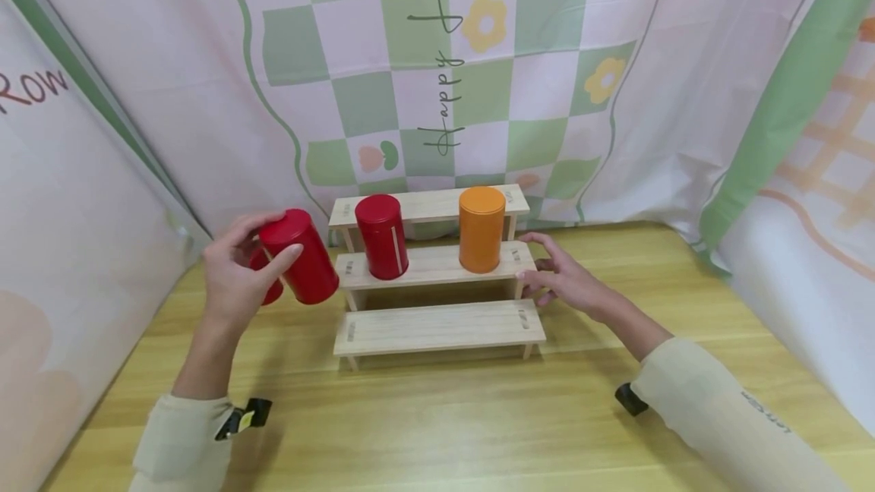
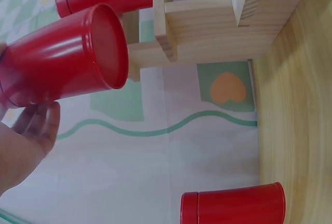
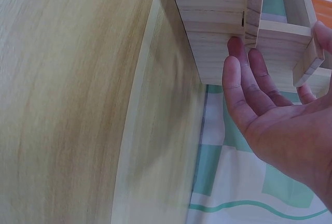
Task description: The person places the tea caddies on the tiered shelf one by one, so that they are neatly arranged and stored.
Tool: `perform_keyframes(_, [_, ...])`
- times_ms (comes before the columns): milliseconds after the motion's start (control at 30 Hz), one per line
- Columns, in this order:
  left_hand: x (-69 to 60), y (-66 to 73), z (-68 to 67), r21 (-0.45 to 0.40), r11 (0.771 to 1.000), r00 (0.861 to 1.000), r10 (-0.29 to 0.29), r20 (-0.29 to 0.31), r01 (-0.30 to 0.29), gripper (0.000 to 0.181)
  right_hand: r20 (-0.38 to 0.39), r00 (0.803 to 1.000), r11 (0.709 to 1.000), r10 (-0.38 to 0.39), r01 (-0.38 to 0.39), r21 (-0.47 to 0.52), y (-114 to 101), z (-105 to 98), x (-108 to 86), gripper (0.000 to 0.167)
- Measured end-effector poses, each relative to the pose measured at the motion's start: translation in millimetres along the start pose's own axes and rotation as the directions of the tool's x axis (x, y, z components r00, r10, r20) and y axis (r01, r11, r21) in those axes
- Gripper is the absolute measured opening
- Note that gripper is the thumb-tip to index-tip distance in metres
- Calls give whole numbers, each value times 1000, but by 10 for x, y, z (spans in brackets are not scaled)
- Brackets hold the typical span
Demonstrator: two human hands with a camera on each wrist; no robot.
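My left hand [image 1: 235,272] grips a red can [image 1: 309,264] near its top, left of the wooden three-step shelf [image 1: 437,327]; the can hangs tilted in the air, its base showing in the left wrist view [image 2: 108,46]. Behind that hand stands another red can [image 1: 273,293], partly hidden. On the middle step are a red can [image 1: 384,241] at the left and an orange can [image 1: 481,232] at the right. My right hand [image 1: 570,279] is at the shelf's right end, thumb and fingers around the end of the middle step, as the right wrist view also shows [image 3: 290,130].
The shelf stands on a wood-grain table [image 1: 437,424] near its back edge. A checked cloth [image 1: 417,97] hangs behind it, and more cloth hangs at the left and right sides. The top step [image 1: 431,206] and bottom step carry no cans.
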State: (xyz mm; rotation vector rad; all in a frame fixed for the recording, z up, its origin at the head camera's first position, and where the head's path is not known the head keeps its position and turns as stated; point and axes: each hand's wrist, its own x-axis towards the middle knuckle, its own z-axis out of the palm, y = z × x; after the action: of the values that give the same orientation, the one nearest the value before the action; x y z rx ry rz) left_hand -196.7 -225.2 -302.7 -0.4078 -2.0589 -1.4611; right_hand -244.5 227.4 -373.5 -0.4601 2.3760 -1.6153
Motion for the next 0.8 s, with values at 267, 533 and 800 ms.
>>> perform_keyframes(267, [-25, -38, 104, -88, 987, 990, 139, 23, -137, 41, -5, 1000, 1000, -1, 1, -6, -3, 9, -2, 72])
perform_keyframes(533, [-43, -16, 200, -207, 962, 977, 198, 77, -178, 45, -8, 1000, 1000, 6, -6, -8, 3, 8, 0, 72])
perform_keyframes(800, [-78, 38, 279, -205, 959, 965, 227, 132, -197, 49, -9, 1000, 1000, 2, -2, -2, 10, 11, 1, 73])
